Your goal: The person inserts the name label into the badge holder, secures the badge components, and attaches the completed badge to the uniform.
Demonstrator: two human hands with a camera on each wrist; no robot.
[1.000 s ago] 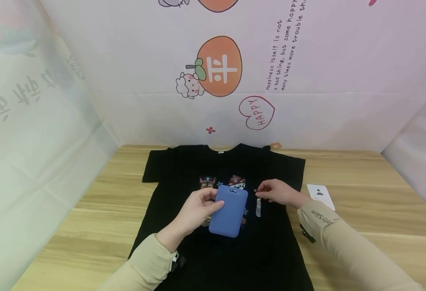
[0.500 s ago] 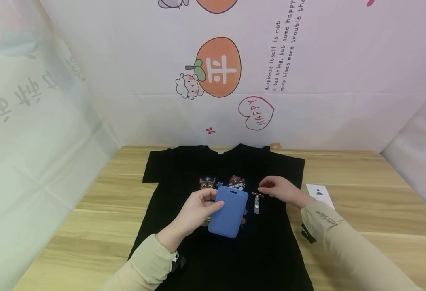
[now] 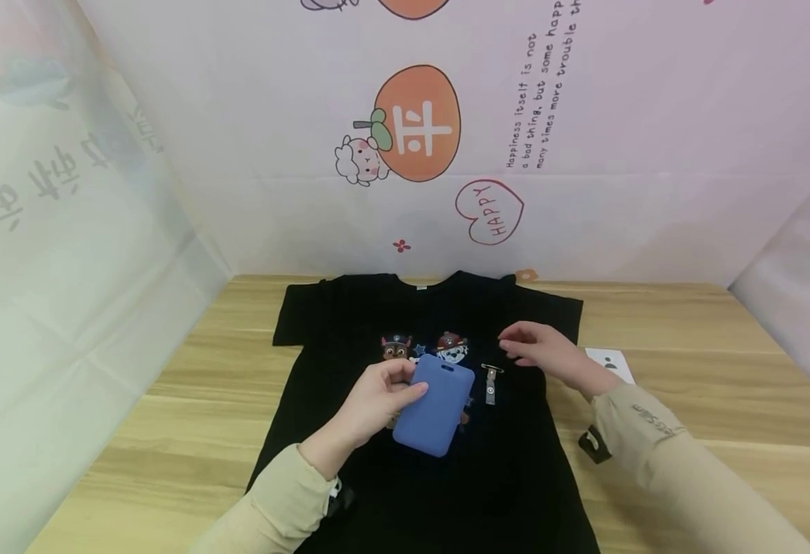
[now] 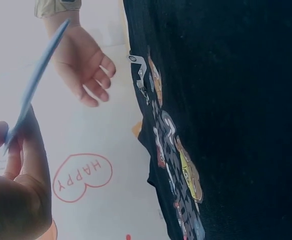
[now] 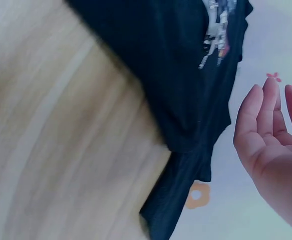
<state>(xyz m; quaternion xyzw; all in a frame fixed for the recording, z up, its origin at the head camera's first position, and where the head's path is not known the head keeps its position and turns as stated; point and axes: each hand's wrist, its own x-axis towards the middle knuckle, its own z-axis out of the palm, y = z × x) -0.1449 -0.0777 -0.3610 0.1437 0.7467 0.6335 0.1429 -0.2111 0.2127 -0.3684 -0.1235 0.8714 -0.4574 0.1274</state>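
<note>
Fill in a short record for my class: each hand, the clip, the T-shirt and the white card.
Left hand: pinches the blue card holder by one long edge
Right hand: fingers loosely curled, holding nothing
Badge clip: lies on the black T-shirt, apart from both hands
T-shirt: spread on the wooden table, cartoon print on its front
White card: on the table, partly hidden by the right arm in the head view

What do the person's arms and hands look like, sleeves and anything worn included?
Both arms are in long beige sleeves. The left sleeve shows no marking; the right sleeve bears dark lettering, too small to read surely. A small black item shows beneath the left wrist, another black piece beside the right. The left hand and right hand are gloveless.
</note>
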